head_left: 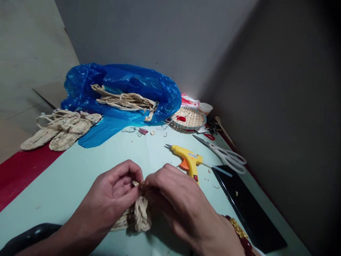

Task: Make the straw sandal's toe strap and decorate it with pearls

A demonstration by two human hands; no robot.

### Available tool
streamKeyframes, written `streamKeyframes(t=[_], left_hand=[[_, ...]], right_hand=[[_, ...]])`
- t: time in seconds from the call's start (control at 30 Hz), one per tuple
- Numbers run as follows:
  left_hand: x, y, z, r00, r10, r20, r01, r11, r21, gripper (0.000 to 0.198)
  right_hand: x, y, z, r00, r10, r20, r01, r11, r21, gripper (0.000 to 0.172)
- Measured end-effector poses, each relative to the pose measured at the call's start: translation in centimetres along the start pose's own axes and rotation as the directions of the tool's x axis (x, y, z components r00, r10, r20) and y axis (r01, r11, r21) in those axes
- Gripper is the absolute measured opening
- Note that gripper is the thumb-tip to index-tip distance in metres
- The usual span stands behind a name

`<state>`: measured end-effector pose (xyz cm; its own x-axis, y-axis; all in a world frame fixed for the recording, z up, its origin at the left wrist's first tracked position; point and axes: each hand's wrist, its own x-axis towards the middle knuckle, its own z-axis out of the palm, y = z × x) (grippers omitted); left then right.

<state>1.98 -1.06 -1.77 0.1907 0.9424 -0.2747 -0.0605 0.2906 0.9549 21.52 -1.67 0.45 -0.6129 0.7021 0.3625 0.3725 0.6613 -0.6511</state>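
My left hand (112, 195) pinches the top end of a braided straw strip (142, 215) near the front middle of the table. Thumb and fingers of my right hand (183, 202) close on that same end from the other side, and the two hands' fingertips meet there. Below my fingers the thick pale braid hangs in a loop. Partly hidden behind my left wrist, a flat woven straw piece (121, 223) shows beside the braid. A yellow glue gun (189, 158) with an orange trigger lies just beyond my right hand, a clear glue stick in its back.
Straw slippers with beads (70, 133) lie at the left. Behind are a blue plastic bag (157, 83) with a straw bundle (126, 101), a round woven basket (195, 121) and a paper cup (205, 108). White-handled scissors (226, 154) and a black flat panel (250, 209) lie right.
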Motion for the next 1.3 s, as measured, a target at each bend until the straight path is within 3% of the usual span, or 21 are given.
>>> streamKeyframes(t=[0.1,0.27,0.5,0.8,1.03,1.17,1.3], left_hand=[[0.1,0.0,-0.1,0.999,-0.013,0.031,0.013,1.0,0.002,0.022],[0.5,-0.3,-0.1,1.0,0.006,-0.027,-0.007,0.999,-0.048,0.027],[0.8,-0.3,-0.6,0.999,-0.036,-0.019,0.036,0.999,-0.036,0.034],[-0.1,-0.3,0.6,0.999,-0.023,0.024,0.026,0.991,-0.134,0.037],[-0.2,-1.3,-0.5,0.997,-0.05,0.056,0.046,0.997,0.067,0.035],[-0.1,-1.8,-1.2,0.999,0.012,0.051,-0.02,0.987,0.159,0.034],[-0.7,-1.4,-0.1,1.0,-0.002,0.007,0.001,0.995,0.096,0.039]], right_hand=[[0.1,0.2,0.2,0.982,0.172,-0.073,-0.161,0.977,0.14,0.003],[0.2,0.5,0.2,0.953,0.304,0.0,-0.29,0.907,0.306,0.013],[0.2,0.5,-0.1,0.93,0.364,0.053,-0.35,0.831,0.433,0.008],[0.7,-0.5,0.4,0.929,0.369,0.001,-0.344,0.866,0.363,0.002],[0.6,0.0,0.5,0.876,0.475,-0.084,-0.43,0.848,0.309,0.004],[0.6,0.0,0.9,0.86,0.501,-0.1,-0.427,0.812,0.399,0.006],[0.8,0.1,1.4,0.843,0.535,-0.065,-0.423,0.731,0.535,0.008]])
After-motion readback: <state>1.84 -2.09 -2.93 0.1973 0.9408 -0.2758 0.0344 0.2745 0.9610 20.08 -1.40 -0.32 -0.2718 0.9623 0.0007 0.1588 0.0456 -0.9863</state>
